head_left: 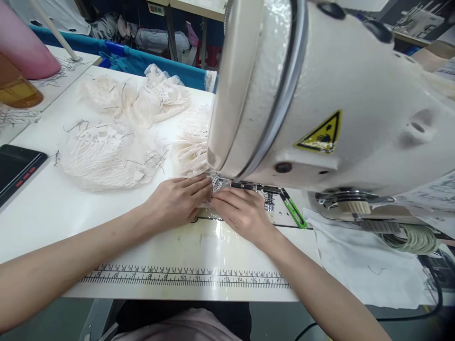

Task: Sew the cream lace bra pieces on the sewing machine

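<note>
My left hand [177,201] and my right hand [245,208] meet at the foot of a white sewing machine [256,94]. Between their fingertips lies a small stretch of cream lace fabric [217,183], with a dark dotted pattern showing. The left fingers are held together and closed on the lace; its thumb is hidden. My right fingers are bent and pressed onto the lace's near edge, just beside the presser foot. More of this lace lies gathered behind the left fingers [194,151]. The machine head covers the needle.
Lace pieces with loose dark threads [110,154] lie left on the table, others [142,97] behind them. A phone [17,170] is at far left. Green thread snips [294,210] lie right of the machine foot, near white cloth [366,265]. A ruler strip [185,277] runs along the front edge.
</note>
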The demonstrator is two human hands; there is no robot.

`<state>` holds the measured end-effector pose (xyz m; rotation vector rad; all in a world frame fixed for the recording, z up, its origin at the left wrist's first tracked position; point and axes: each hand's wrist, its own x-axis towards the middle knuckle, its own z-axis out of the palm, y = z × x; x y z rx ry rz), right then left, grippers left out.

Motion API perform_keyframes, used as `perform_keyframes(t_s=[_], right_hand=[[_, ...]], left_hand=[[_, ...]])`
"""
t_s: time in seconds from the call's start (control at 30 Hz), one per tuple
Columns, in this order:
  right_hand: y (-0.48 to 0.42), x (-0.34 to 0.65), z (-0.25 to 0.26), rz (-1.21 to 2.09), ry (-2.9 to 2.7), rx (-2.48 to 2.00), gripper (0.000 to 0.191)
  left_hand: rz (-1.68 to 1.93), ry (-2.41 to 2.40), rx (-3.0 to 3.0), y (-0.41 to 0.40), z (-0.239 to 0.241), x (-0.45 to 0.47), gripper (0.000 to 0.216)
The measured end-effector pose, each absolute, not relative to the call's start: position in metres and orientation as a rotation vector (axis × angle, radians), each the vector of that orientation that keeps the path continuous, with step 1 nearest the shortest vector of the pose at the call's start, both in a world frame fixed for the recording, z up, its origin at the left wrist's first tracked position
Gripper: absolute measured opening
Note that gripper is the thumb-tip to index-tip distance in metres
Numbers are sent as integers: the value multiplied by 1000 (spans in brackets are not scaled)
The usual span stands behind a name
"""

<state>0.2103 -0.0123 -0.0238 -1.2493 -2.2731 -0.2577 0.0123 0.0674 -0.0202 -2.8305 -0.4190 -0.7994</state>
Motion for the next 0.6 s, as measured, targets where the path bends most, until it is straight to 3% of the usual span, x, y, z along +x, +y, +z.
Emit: perform_keyframes(t_s=[0.6], right_hand=[[-12,218,-26,-260,-2324,-1299,21]], left_hand=[[-781,-498,-2804,62,-21,15,34]])
